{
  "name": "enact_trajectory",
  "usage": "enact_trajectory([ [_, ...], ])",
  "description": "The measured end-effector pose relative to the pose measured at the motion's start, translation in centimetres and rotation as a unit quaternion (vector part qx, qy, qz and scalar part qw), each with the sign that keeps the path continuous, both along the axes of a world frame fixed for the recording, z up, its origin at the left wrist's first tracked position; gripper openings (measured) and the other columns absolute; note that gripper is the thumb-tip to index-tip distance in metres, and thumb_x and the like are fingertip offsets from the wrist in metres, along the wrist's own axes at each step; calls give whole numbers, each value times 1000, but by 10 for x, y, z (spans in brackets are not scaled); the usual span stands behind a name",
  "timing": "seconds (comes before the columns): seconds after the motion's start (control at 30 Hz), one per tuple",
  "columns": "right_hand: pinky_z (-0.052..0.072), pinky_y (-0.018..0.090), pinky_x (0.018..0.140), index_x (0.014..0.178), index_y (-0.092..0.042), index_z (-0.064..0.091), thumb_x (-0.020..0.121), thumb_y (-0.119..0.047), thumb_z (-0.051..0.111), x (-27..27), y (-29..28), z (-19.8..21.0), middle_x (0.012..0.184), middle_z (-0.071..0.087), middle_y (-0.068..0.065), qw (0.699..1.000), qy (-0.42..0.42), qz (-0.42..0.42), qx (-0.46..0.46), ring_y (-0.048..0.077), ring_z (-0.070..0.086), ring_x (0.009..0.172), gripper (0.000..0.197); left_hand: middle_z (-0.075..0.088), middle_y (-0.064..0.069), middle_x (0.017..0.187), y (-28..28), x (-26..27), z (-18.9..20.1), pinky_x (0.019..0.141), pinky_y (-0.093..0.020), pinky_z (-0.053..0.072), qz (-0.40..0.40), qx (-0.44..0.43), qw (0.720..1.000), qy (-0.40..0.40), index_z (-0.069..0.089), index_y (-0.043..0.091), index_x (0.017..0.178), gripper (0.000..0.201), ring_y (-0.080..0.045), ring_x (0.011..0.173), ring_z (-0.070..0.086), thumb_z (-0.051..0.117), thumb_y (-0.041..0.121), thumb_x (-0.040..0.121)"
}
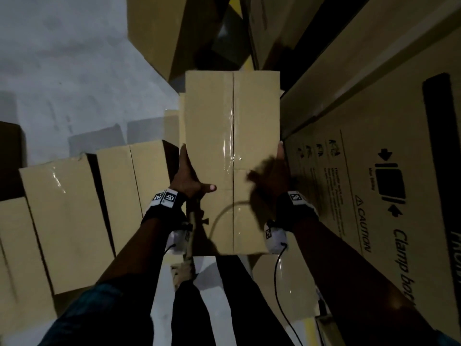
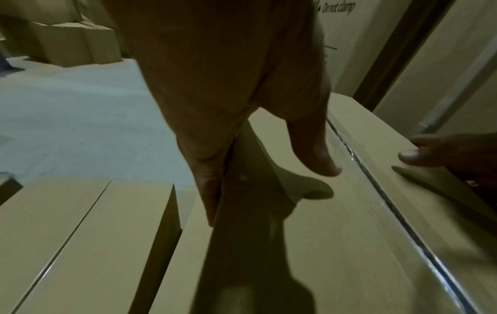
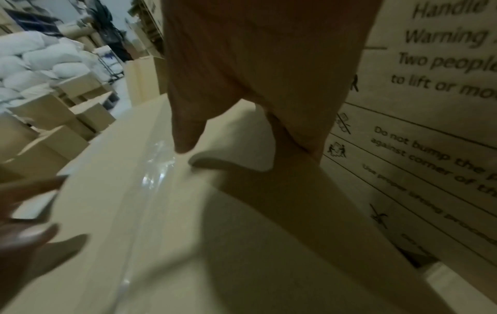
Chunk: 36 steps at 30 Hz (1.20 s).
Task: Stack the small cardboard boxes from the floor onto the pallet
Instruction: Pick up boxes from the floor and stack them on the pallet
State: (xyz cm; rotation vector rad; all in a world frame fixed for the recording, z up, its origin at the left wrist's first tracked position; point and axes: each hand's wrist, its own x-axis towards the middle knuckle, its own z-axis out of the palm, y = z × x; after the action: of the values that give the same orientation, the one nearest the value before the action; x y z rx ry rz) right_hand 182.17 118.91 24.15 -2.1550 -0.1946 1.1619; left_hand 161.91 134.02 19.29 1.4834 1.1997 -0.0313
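I hold a small cardboard box with a taped centre seam between both hands, lifted in front of me. My left hand grips its left edge, fingers down the side and thumb lying on the top face. My right hand grips the right edge the same way, blurred in the head view, with its thumb on the top. Several more small boxes lie side by side at the lower left. No pallet shows clearly.
A very large printed carton stands close along the right, almost touching the held box. More tall cartons rise ahead. Grey floor lies at upper left. My legs are below the box. White sacks are piled far off.
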Motion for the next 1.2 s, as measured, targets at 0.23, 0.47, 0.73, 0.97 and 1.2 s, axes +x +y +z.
enact_trajectory([
  [0.23, 63, 53, 68, 157, -50, 5, 79, -3, 83, -35, -7, 59, 107, 62, 10, 998, 39, -18, 46, 30, 75, 81, 119, 38, 9, 155, -7, -28, 63, 111, -48, 45, 29, -16, 998, -55, 9, 32, 161, 148, -19, 139, 43, 101, 6, 48],
  [0.47, 61, 23, 66, 146, -59, 28, 76, -3, 87, -102, -29, 146, 138, 46, -6, 995, -12, 26, 93, 5, 67, 90, 108, 21, 37, 145, -33, -99, 169, 109, -33, 38, 66, 42, 994, -77, -5, 36, 160, 148, -1, 133, 34, 95, -5, 58],
  [0.73, 31, 35, 119, 154, -58, -1, 69, -20, 91, -202, -35, 285, 167, 19, -14, 962, -175, 126, 169, 8, 26, 149, 131, 22, 49, 149, -68, -221, 292, 115, -44, 39, 140, 97, 975, -140, 1, 51, 158, 150, 13, 138, 35, 100, 10, 53],
  [0.97, 33, 53, 119, 155, -57, 14, 65, -23, 91, -295, -38, 381, 161, 25, -25, 927, -190, 177, 269, 9, 26, 150, 123, 16, 28, 164, -89, -332, 379, 119, -51, 35, 211, 162, 947, -179, 11, 49, 159, 145, -10, 153, 23, 98, 3, 53],
  [1.2, 36, 44, 115, 157, -54, 14, 66, -22, 93, -355, -31, 430, 151, 31, -31, 883, -197, 264, 334, 12, 32, 144, 124, 39, 9, 155, -125, -414, 448, 100, -25, 47, 331, 212, 904, -168, 16, 47, 158, 138, -8, 135, 44, 96, -1, 56],
])
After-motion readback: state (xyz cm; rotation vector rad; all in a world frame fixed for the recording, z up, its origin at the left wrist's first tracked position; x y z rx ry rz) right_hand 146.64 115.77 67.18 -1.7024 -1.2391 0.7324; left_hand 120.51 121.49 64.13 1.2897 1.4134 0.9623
